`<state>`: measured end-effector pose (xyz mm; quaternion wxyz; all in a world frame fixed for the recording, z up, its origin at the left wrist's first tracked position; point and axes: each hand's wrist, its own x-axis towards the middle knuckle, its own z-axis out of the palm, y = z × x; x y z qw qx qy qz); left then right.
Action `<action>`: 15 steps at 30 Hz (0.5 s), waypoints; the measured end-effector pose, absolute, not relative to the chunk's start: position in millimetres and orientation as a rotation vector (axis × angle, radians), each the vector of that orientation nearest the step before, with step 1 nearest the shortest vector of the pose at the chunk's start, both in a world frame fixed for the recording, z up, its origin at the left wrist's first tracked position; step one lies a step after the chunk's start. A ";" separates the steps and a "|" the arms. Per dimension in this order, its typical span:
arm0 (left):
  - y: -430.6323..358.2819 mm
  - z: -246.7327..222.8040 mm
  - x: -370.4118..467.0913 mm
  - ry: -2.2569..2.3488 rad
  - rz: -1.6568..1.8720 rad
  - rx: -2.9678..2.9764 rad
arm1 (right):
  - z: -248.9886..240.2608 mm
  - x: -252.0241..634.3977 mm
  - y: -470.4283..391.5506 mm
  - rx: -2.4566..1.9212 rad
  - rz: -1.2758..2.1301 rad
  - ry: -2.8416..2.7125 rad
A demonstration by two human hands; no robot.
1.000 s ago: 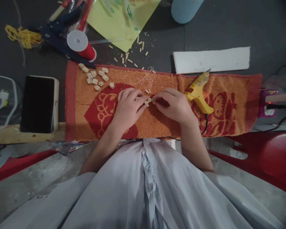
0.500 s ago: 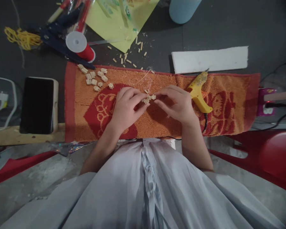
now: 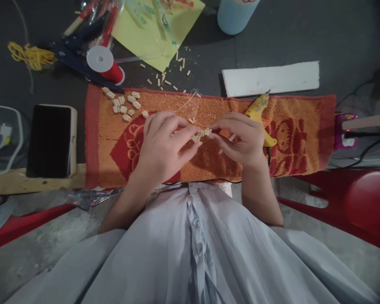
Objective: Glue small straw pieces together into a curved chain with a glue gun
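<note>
Between my two hands is a small cluster of pale, wood-like pieces (image 3: 201, 134), joined in a knobbly row. My left hand (image 3: 164, 143) pinches its left end between thumb and fingers. At the other end, the thumb and forefinger of my right hand (image 3: 240, 137) close on the cluster. Both hands are just above an orange and red towel (image 3: 291, 156). A yellow glue gun (image 3: 258, 110) lies beside my right hand, which partly hides it. Several similar small bundles (image 3: 123, 103) lie on the towel to the upper left.
Short stick bits (image 3: 167, 82) are scattered beyond the towel, near a yellow-green sheet (image 3: 158, 61). A red thread spool (image 3: 114, 71), yellow cord (image 3: 34, 57) and a phone (image 3: 49, 141) are at left. A white strip (image 3: 272, 79) and a blue container (image 3: 234, 19) are at the back.
Both hands remain on the cluster, which has shifted slightly right and shows as a longer row. My left hand appears larger and nearer; the whole view has drifted a little.
</note>
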<state>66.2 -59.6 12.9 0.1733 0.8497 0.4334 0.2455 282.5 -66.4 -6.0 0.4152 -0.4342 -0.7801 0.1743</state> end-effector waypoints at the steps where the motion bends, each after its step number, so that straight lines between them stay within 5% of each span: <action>1: -61.2 16.8 66.4 1.235 0.699 2.422 | -4.1 282.4 -67.9 -1.089 0.421 -1.959; 15: -78.9 46.5 64.8 1.163 0.922 2.559 | 28.7 281.8 -84.9 -0.991 0.184 -1.961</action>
